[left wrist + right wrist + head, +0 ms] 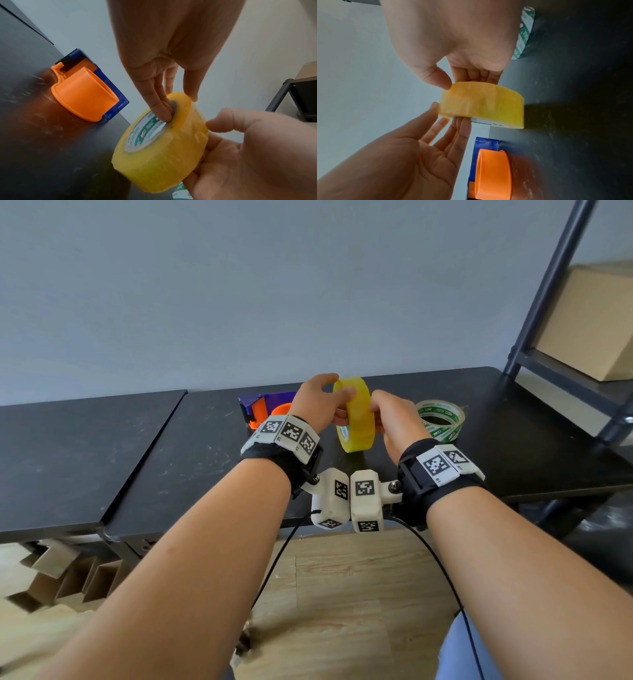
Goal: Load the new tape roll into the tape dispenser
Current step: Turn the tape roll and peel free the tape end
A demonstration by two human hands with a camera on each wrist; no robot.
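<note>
Tape roll (354, 414): yellow, on edge above table (513, 422), gripped by left hand (320, 402) and right hand (394, 419); dispenser (265, 407) just beyond left hand.

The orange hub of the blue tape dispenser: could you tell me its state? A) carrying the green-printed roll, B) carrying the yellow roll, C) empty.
C: the orange hub is bare; both hands hold the yellow tape roll above the black table.
</note>
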